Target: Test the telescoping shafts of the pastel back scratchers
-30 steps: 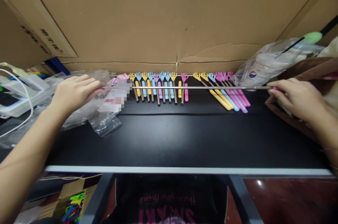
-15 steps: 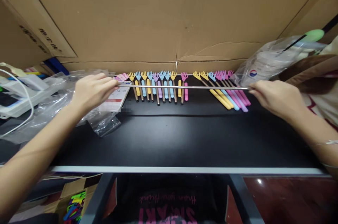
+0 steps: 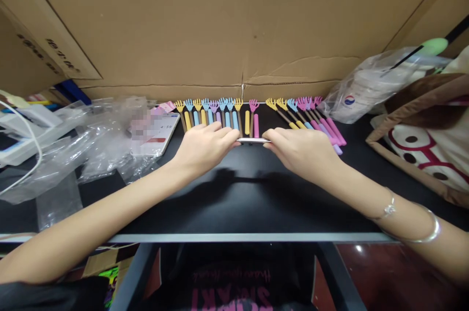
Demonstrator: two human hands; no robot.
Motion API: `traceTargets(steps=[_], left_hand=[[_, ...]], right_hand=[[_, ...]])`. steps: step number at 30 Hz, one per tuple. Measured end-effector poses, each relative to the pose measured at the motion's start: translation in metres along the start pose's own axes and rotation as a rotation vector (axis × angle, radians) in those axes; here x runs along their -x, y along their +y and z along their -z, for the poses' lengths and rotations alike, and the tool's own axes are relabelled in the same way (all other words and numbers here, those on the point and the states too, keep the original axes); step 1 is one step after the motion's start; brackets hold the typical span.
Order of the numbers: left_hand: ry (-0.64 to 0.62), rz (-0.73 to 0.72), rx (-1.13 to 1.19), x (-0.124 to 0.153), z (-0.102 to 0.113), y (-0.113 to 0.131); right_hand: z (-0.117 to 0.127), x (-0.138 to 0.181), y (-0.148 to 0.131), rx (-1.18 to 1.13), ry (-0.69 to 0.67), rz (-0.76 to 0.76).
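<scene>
Between my two hands a thin telescopic metal rod (image 3: 253, 140) lies level, only a short silvery piece of it showing. My left hand (image 3: 207, 148) is closed around its left end; my right hand (image 3: 304, 150) pinches the right end, and the fingers hide both tips. Behind my hands stands a row of small back scratchers (image 3: 230, 104) with hand-shaped heads in yellow, blue, purple and pink. Loose coloured handle sleeves (image 3: 247, 122) lie among them. To the right, several back scratchers (image 3: 322, 122) have coloured handles on their shafts and lie slanted.
Left of the row are a phone (image 3: 166, 130) and crumpled clear plastic bags (image 3: 106, 140), with a white power strip (image 3: 25, 137) beyond. A bagged cup (image 3: 370, 88) and a brown-and-white plush bag (image 3: 421, 149) sit right. Cardboard (image 3: 242, 22) walls the back of the black table (image 3: 234, 208).
Both hands have come inward from far apart to close together and nearer me. The long rod stretched between them now shows as a short piece.
</scene>
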State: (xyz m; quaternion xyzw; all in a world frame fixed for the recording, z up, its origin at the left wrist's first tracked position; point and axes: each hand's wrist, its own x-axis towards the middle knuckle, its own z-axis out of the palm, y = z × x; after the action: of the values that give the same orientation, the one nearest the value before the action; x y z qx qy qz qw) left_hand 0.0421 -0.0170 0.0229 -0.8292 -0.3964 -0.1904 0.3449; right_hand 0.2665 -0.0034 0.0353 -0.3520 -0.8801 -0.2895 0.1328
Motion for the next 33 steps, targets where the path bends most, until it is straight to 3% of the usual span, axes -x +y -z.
traceTargets(steps=[9, 14, 16, 21, 25, 28, 33], left_hand=[[-0.013, -0.087, 0.019, 0.0, 0.008, -0.004], [-0.025, -0.055, -0.176, 0.024, 0.013, -0.043], [-0.077, -0.062, -0.223, 0.036, 0.015, -0.063], [-0.119, 0.036, -0.375, 0.065, 0.025, -0.109], [-0.19, 0.122, -0.371, 0.09, 0.028, -0.136], [-0.243, 0.198, -0.315, 0.103, 0.025, -0.146], [-0.272, 0.183, -0.278, 0.109, 0.018, -0.15]], right_hand=[[-0.004, 0.003, 0.003, 0.063, 0.015, 0.029], [-0.01, 0.022, 0.055, 0.149, 0.029, -0.013], [-0.014, 0.034, 0.083, 0.156, -0.048, -0.001], [-0.021, 0.076, 0.151, 0.246, -0.094, -0.176], [-0.028, 0.107, 0.193, 0.277, -0.273, -0.35], [-0.033, 0.117, 0.207, 0.306, -0.31, -0.401], [-0.04, 0.115, 0.206, 0.276, -0.286, -0.328]])
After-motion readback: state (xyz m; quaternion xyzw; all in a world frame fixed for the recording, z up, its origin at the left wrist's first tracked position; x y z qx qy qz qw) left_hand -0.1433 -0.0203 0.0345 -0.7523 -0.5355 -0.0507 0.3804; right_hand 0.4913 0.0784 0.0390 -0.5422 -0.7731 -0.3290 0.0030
